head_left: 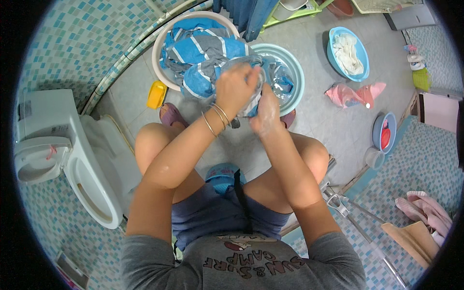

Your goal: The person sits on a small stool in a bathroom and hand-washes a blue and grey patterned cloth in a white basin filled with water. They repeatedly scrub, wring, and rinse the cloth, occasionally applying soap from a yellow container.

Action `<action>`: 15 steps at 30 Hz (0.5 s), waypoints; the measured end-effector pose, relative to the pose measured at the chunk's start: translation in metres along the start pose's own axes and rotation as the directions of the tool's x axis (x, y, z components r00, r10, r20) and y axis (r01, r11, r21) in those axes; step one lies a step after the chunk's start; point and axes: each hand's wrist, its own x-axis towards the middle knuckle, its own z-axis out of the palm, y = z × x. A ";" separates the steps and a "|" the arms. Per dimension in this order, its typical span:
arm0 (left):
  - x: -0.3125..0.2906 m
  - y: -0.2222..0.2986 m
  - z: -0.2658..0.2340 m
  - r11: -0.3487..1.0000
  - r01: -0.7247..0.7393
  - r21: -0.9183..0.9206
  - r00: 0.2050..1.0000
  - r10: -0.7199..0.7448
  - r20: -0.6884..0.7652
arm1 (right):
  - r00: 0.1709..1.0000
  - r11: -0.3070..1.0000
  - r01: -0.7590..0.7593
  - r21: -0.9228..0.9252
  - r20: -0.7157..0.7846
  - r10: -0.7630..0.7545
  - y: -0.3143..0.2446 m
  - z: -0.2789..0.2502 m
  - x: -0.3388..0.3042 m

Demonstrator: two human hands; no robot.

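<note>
Blue, grey and white striped fabric (208,50) is heaped in a pale pink basin (155,53) and trails over its rim toward my hands. My left hand (235,89), bangles at its wrist, is closed on a bunched part of the fabric, its fingers slightly blurred. Close beside it, my right hand (267,111) grips the same bunch from the right, wet with what looks like suds. The bunch hangs between my knees, at the near edge of a light blue basin (300,82) with sudsy water and some cloth in it.
A yellow scoop (156,94) lies left of the pink basin. The toilet (94,181) stands at the left. Farther right are a blue basin of white cloth (330,55), a pink plastic bag (355,95) and a small blue tub (376,130). I sit on a low blue stool (221,173).
</note>
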 end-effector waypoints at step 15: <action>-0.005 0.019 0.006 0.983 0.019 -0.184 0.996 -0.035 -0.086 | 1.000 1.000 0.012 0.000 -0.007 -0.012 -0.013 -0.010 0.017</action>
